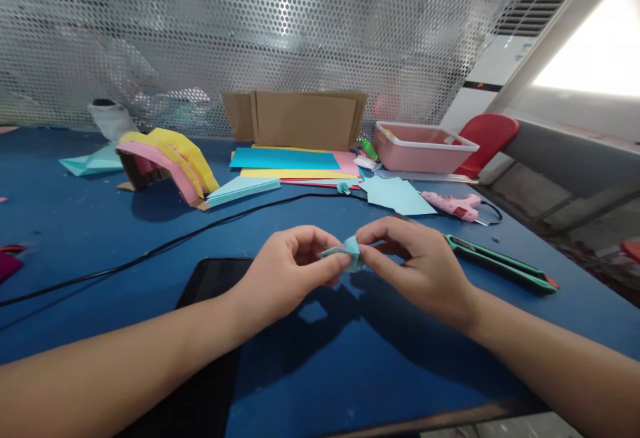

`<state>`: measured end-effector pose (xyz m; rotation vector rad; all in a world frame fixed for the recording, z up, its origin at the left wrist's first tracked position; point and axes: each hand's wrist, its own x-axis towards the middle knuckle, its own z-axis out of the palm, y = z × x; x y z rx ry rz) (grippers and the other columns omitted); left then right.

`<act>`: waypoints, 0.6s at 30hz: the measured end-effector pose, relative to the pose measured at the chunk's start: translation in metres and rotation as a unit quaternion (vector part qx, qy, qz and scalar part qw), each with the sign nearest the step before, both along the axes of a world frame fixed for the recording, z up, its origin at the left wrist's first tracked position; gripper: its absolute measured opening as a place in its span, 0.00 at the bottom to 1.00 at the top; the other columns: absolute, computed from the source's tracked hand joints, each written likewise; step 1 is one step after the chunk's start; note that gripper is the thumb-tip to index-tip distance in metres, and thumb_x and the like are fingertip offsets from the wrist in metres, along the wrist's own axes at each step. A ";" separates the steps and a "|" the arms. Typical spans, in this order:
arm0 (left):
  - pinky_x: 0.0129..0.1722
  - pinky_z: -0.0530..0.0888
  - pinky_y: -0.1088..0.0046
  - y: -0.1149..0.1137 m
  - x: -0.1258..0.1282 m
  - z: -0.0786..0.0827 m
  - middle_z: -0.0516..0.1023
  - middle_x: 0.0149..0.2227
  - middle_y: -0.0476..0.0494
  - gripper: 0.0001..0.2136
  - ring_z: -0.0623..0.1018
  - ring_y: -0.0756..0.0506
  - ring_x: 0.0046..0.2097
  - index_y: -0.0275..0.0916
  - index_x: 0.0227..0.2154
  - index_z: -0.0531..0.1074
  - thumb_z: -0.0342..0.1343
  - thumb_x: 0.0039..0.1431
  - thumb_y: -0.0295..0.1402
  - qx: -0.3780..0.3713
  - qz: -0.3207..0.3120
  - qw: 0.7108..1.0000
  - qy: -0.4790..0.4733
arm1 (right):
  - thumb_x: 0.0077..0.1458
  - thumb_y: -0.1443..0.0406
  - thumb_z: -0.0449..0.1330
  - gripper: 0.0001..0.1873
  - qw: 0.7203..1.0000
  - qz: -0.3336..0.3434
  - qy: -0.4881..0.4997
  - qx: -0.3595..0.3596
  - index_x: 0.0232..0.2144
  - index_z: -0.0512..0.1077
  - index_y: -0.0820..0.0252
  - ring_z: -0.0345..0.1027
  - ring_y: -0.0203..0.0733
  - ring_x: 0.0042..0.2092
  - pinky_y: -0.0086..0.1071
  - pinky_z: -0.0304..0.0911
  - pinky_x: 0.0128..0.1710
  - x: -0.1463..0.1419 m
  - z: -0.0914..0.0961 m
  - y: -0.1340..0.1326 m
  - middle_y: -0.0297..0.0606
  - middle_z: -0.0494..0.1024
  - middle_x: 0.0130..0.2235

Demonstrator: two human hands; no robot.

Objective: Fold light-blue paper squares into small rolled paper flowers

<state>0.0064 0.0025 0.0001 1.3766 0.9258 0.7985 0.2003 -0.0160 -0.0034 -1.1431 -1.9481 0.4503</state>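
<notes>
Between my two hands, a small folded piece of light blue paper is held above the blue table. My left hand pinches its left side with thumb and fingers. From the other side, the thumb and index finger of my right hand close on its right edge. Fingers hide part of the paper, so its full shape cannot be made out. Beyond the hands lie a small light blue paper flower and a stack of light blue paper sheets.
A black tablet-like slab lies under my left forearm. Right are a green-black cutter and a pink glue gun. A black cable crosses the table. Behind stand a pink-yellow paper arch, cardboard and a pink basket.
</notes>
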 end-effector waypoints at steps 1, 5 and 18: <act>0.30 0.73 0.75 0.000 0.000 0.000 0.74 0.23 0.53 0.11 0.75 0.51 0.26 0.37 0.32 0.74 0.65 0.49 0.36 -0.003 -0.003 1.000 -0.006 | 0.56 0.69 0.57 0.05 1.000 0.016 -0.004 0.007 0.31 0.73 0.58 0.74 0.37 0.33 0.29 0.71 0.33 0.000 0.001 0.000 0.37 0.79 0.33; 0.29 0.71 0.76 0.000 -0.002 -0.001 0.73 0.21 0.54 0.13 0.76 0.51 0.26 0.38 0.38 0.74 0.65 0.50 0.36 0.009 -0.014 1.000 0.004 | 0.58 0.70 0.54 0.08 0.994 0.102 -0.006 0.038 0.33 0.73 0.59 0.72 0.39 0.36 0.31 0.69 0.36 -0.002 0.006 -0.001 0.40 0.78 0.35; 0.27 0.68 0.76 -0.007 -0.007 -0.005 0.71 0.23 0.54 0.15 0.71 0.52 0.25 0.41 0.40 0.72 0.65 0.51 0.39 0.118 0.034 0.992 0.040 | 0.58 0.64 0.62 0.07 0.997 0.071 0.026 0.021 0.27 0.75 0.57 0.69 0.38 0.31 0.30 0.66 0.30 -0.004 0.006 -0.002 0.36 0.73 0.29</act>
